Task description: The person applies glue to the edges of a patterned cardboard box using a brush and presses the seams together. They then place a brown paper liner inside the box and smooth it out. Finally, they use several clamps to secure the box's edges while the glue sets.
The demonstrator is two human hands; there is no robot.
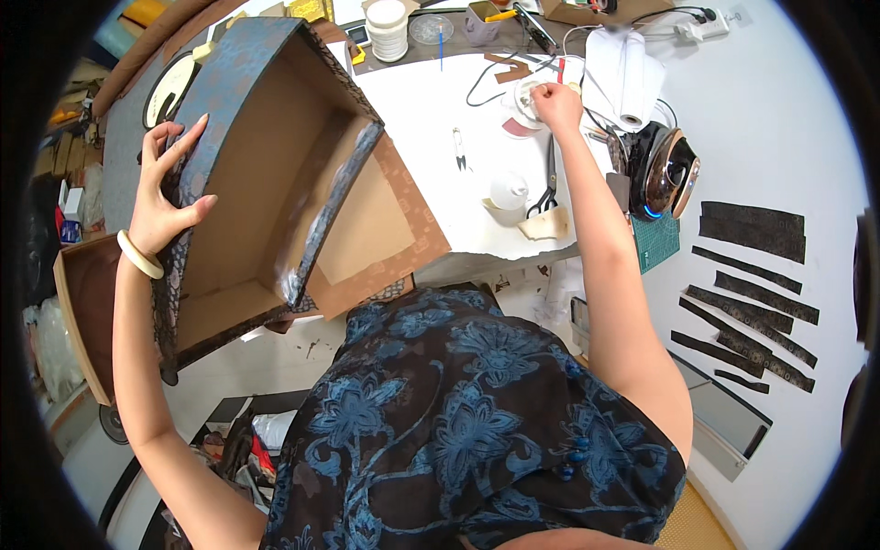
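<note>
A large open cardboard box [266,174], covered outside in dark blue patterned material, is tilted at the left with its hollow toward me. My left hand [165,188] grips its left wall, thumb and fingers spread across the edge. Whitish wet-looking smears run along the box's right rim [335,206]. At the far right of the table, my right hand [557,107] is closed in a pinch above a small white container [526,99]. Whatever its fingertips hold is hidden. Beneath the box's right side lies a brown-bordered board [390,234].
Black-handled scissors [545,197], small snips [459,151] and a translucent white bottle [509,191] lie on the white table. Behind stand a white tub [387,32] and paper roll [628,82]. An iron [662,174] sits right, near dark strips [752,229] on the wall.
</note>
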